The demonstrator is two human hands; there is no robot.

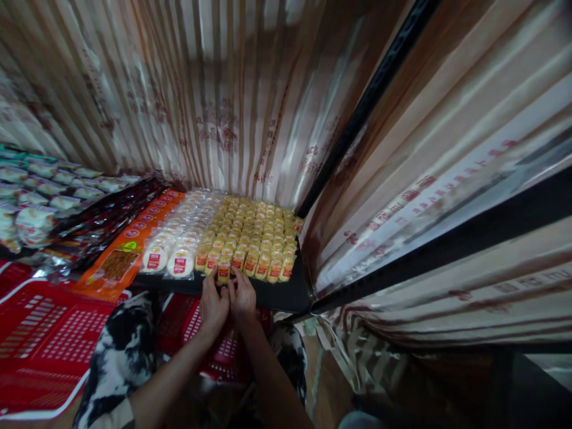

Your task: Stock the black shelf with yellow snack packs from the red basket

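My left hand (214,305) and my right hand (242,296) meet at the front edge of a black shelf (274,293). Between them, their closed fingers pinch the near end of a small yellow snack packet (224,269) with a red label. It lies at the front of tight rows of matching yellow packets (261,232). To the left are two columns of round white wrapped cakes (181,262) with red labels. Beside those lies a flat orange snack bag (114,262). The fingertips are partly hidden by the hands.
Red plastic baskets (49,333) stand below the shelf, near my knees. Dark shiny packets (109,211) and white packaged goods (36,223) fill the left. Printed sheeting (223,101) hangs behind, and a black metal post (357,119) rises at the right corner.
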